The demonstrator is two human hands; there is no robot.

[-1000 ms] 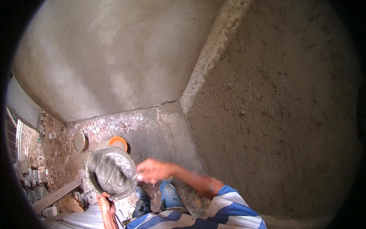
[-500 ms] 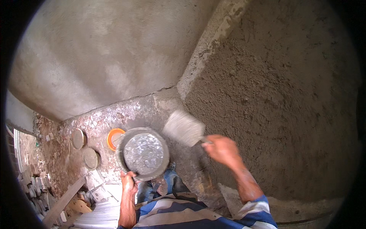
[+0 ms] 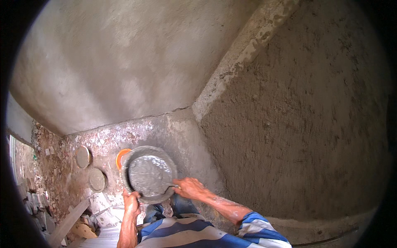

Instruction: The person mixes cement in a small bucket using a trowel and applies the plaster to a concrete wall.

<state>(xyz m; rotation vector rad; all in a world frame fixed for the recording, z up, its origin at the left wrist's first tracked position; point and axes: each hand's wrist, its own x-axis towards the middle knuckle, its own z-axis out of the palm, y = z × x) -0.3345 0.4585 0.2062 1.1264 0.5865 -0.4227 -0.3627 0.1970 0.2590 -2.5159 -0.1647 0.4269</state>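
Note:
My left hand (image 3: 131, 201) grips the near-left rim of a round, mortar-coated basin (image 3: 149, 149), held in front of my legs. Wet grey mortar (image 3: 149, 171) glistens inside it. Closed around a trowel's handle, my right hand (image 3: 191, 189) is at the basin's right edge. The trowel (image 3: 169, 188) dips into the basin; its blade is mostly hidden in the mortar and blurred. To my right rises a wall (image 3: 289, 136) covered in rough, dark wet plaster.
An orange-rimmed tub (image 3: 123, 155) is partly hidden behind the basin. Two grey, mortar-filled containers (image 3: 82, 157) (image 3: 96, 180) stand on the dirty floor at left. A plank (image 3: 70, 223) and rubble (image 3: 39, 202) lie at lower left. A smoother plastered wall (image 3: 124, 62) stands ahead.
My right hand has brought the trowel from beside the right wall, leftward and down into the basin. The basin has shifted slightly left and lower in view; my left hand still holds it.

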